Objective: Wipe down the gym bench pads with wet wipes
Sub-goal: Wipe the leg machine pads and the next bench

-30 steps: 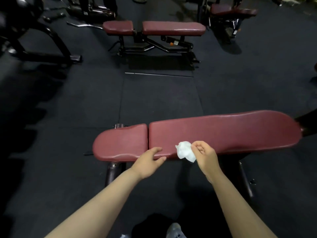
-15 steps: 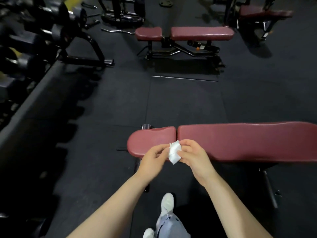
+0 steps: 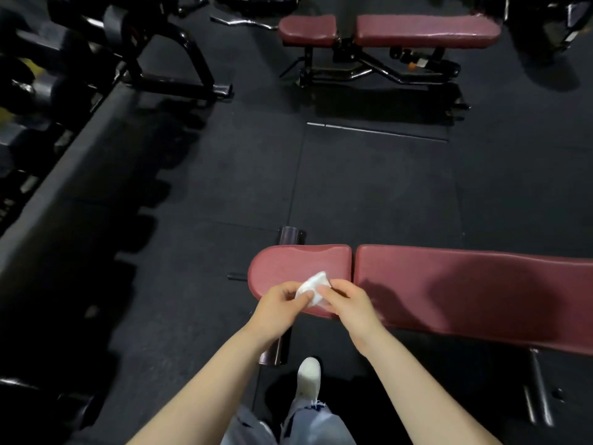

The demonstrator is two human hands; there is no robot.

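At lower centre of the frame, the left hand (image 3: 279, 303) and right hand (image 3: 348, 303) both pinch a crumpled white wipe (image 3: 313, 289) over the short seat pad (image 3: 288, 268); the long back pad (image 3: 475, 284) stretches right. Likely re-folding; next, press flat and stroke.

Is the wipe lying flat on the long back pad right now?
No, both the left hand and right hand pinch the crumpled wet wipe over the short seat pad.
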